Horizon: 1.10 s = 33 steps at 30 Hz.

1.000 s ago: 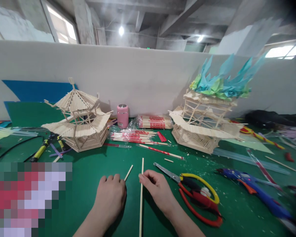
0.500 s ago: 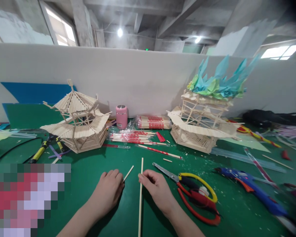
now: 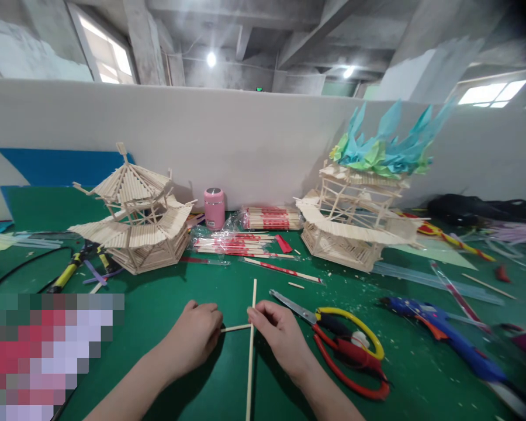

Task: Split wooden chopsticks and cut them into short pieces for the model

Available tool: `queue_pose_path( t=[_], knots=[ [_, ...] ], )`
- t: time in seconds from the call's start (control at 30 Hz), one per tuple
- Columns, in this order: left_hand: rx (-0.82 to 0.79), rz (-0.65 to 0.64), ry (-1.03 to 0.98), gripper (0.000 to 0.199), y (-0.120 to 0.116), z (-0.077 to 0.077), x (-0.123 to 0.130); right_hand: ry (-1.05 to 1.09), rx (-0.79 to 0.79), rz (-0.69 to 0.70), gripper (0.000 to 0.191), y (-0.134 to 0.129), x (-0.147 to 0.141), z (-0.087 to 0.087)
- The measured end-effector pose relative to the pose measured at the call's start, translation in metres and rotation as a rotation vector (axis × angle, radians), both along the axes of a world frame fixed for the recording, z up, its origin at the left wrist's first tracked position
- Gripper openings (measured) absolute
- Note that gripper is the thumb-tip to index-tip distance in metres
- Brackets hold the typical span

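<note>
Green table (image 3: pixel 158 292), long stick (image 3: pixel 250 362) (upper part) in right hand (image 3: pixel 251 313)

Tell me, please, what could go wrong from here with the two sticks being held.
The short stick, held by the left hand, could slip where its end seems to meet the long stick. The long stick might swivel, pinched only near its far end. The right hand could brush the scissors beside it.

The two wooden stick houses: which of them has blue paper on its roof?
The house on the right side has it: blue and green folded paper sits on top. The left house has a bare pointed stick roof.
</note>
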<state>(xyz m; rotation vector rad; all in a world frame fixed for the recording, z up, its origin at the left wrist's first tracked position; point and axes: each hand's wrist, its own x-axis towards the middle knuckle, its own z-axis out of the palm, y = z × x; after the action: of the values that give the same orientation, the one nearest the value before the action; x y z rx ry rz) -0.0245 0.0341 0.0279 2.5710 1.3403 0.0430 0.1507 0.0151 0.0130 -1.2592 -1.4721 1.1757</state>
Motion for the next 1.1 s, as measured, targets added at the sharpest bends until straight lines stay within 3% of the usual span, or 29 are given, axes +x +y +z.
queue_pose_path(
  t=[0.27, 0.43, 0.57, 0.63, 0.73, 0.9, 1.1],
  knots=[
    [-0.057, 0.012, -0.105, 0.018, 0.006, 0.001, -0.01, 0.021, -0.004, -0.002, 0.034, 0.0, 0.001, 0.002],
    [-0.061, 0.149, -0.301, 0.015, 0.011, 0.027, -0.025, 0.046, -0.015, -0.01, 0.034, 0.001, 0.0, 0.001],
    [-0.064, 0.289, -0.468, 0.023, -0.003, 0.037, -0.015, 0.089, -0.021, -0.017, 0.034, -0.001, -0.001, 0.003],
    [-0.247, 0.395, -0.72, 0.022, -0.016, 0.029, 0.001, 0.113, -0.027, -0.016, 0.034, -0.002, -0.002, 0.005],
    [-0.646, 0.535, -1.128, 0.025, -0.034, 0.011, 0.025, 0.147, -0.037, -0.001, 0.035, -0.005, -0.004, 0.008],
    [-1.08, 0.583, -1.452, 0.03, -0.047, -0.003, 0.043, 0.178, -0.058, 0.032, 0.034, -0.008, -0.009, 0.009],
    [-1.238, 0.58, -1.526, 0.024, -0.05, -0.008, 0.042, 0.164, -0.073, 0.065, 0.034, -0.01, -0.011, 0.008]
  ],
)
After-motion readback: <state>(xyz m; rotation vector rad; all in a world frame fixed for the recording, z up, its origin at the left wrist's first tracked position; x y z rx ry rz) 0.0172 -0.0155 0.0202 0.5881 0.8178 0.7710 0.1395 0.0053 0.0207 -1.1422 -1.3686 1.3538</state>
